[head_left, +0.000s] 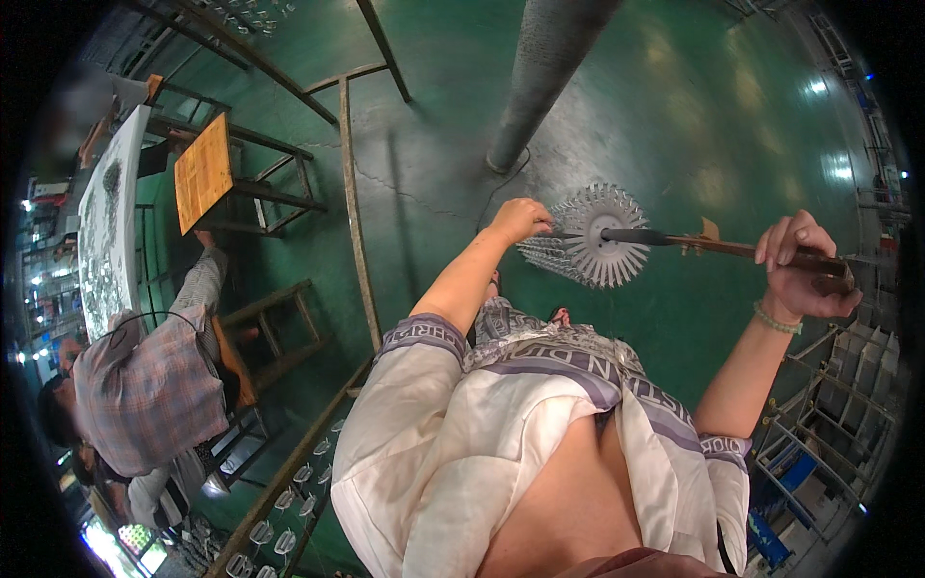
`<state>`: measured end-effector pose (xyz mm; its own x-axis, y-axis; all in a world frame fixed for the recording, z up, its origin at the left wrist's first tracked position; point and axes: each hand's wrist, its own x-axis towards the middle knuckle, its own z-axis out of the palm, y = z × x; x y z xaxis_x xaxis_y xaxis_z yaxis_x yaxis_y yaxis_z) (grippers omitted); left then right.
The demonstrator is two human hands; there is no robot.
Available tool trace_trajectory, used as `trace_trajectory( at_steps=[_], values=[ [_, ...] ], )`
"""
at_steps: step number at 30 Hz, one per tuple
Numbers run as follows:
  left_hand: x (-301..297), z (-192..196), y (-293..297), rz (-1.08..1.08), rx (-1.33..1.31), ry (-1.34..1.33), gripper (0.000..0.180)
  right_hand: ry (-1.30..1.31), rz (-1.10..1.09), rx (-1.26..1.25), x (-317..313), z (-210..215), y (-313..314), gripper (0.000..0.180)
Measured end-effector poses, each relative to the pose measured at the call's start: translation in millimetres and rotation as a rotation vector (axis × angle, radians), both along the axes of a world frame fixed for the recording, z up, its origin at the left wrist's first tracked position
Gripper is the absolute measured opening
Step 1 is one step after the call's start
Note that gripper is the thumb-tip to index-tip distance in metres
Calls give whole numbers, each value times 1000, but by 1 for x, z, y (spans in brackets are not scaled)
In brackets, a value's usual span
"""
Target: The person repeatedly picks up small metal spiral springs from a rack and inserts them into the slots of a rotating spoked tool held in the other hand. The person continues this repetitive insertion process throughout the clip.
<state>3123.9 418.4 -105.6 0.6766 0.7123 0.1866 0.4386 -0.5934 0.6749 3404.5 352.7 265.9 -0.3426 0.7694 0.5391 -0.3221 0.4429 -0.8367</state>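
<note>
In front of me is a round grey wheel-like rack [609, 238] with many thin metal pieces fanned out around its rim. A dark rod [636, 236] runs from its hub to the right and meets a worn brown metal bar [713, 246]. My right hand [798, 268], with a beaded bracelet at the wrist, is closed around the far end of that bar. At the rack's left edge my left hand [522, 220] has its fingers pinched together beside the metal pieces. Whatever is between those fingers is too small to make out.
A thick grey post [544, 87] rises from the green floor ahead. Metal frames [352, 193] stand to my left, one hung with several clear pieces [284, 498]. Beyond them a person in a plaid shirt [149, 385] sits near a white table [111, 222] and wooden stool [204, 173]. Wire racks [819, 424] stand at right.
</note>
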Motion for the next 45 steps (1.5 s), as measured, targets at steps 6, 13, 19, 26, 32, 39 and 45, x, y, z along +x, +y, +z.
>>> trace_trajectory(
  at_steps=[6, 13, 19, 26, 32, 39, 45],
  values=[
    [1, 5, 3, -43, -89, 76, 21, -3, -37, -2, -5, 2, 1, 94],
    [7, -2, 0, -71, -135, 124, 23, -5, -46, 10, -12, 5, 4, 92],
    [13, -9, -2, -70, -177, 151, 22, -35, -87, 16, -13, 7, 3, 88],
    [19, -2, -7, -30, -209, 213, 23, -64, -95, 19, -5, 8, 3, 85],
    [23, 1, -12, 31, -174, 207, 26, 28, -60, -7, 14, 2, 3, 91],
    [-1, 13, -42, 408, -236, 121, 32, 54, 26, -59, 49, 19, 20, 88],
    [-41, -17, -125, 732, -412, 235, 28, 10, 160, -70, 111, 59, 64, 88]
  ],
)
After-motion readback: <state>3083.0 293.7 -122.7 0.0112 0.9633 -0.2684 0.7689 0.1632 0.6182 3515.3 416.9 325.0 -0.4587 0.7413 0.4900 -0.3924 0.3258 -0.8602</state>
